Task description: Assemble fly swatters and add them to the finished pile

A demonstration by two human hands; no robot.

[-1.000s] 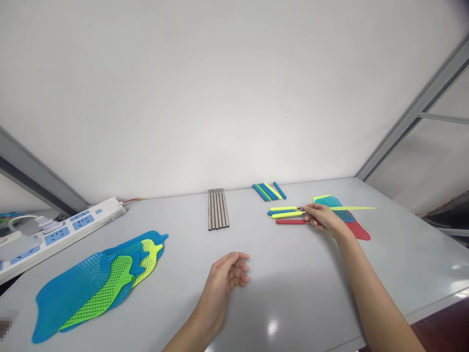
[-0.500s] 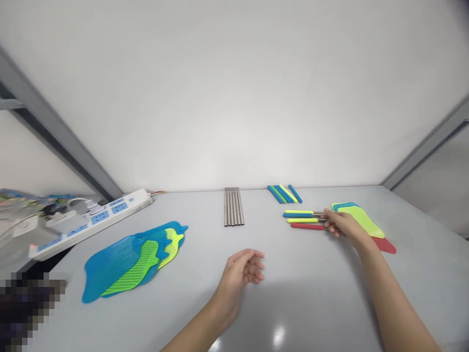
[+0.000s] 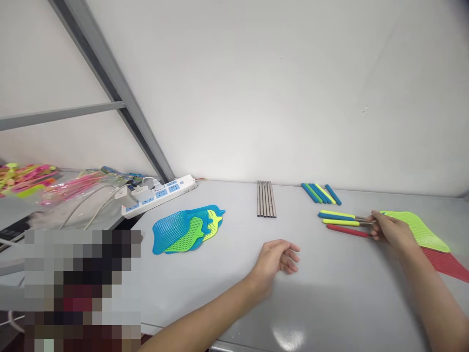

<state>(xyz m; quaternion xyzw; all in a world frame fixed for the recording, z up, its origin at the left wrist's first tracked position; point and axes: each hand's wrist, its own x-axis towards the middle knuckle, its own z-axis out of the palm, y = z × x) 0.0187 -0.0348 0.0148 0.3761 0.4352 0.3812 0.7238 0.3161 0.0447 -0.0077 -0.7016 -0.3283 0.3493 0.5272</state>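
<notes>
At the right of the table, my right hand is closed around the metal shafts of fly swatters. Their yellow, blue and red handles point left, and a yellow-green mesh head and a red mesh head lie beyond the hand. Fingertips partly hide the shafts, so I cannot tell how many are gripped. My left hand hovers over the middle of the table with loosely bent, parted fingers and holds nothing. In front of it lies a row of metal tubes.
Loose blue, green and yellow handles lie by the wall. Blue, green and yellow swatter heads overlap on the left. Behind them are a white power strip with plugs and colourful plastic pieces. A pixelated patch covers the lower left.
The view has turned left, so everything on the table appears farther right and more of the left side shows. My right hand stays at the swatter shafts; my left hand remains empty.
</notes>
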